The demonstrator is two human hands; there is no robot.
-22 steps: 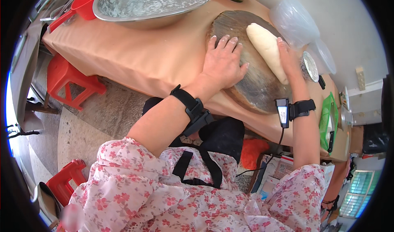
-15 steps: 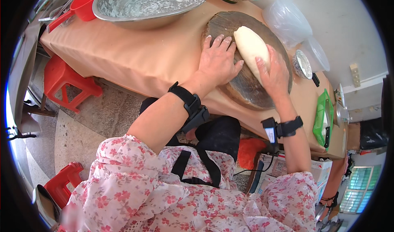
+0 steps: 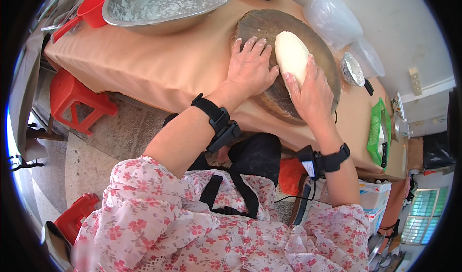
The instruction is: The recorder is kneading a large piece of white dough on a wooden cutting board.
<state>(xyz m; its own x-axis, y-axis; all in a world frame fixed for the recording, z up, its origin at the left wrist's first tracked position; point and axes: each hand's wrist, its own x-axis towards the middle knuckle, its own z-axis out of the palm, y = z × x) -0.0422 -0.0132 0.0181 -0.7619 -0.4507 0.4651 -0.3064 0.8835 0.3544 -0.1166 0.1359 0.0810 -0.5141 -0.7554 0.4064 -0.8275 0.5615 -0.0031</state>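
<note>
While the dough (image 3: 292,54) lies on the round board (image 3: 263,25), already smooth and log-shaped but undivided, I have the left hand (image 3: 250,71) beside it, fingers spread, and the right hand (image 3: 315,98), fingers clasping its near end.

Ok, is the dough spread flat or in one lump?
One lump: the dough forms a thick oblong on the wooden board, the right hand holding its near end.

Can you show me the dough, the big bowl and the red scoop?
Dough (image 3: 291,54): head view, its middle.
Big bowl (image 3: 168,5): head view, its inside.
Red scoop (image 3: 96,8): head view, its cup.
</note>
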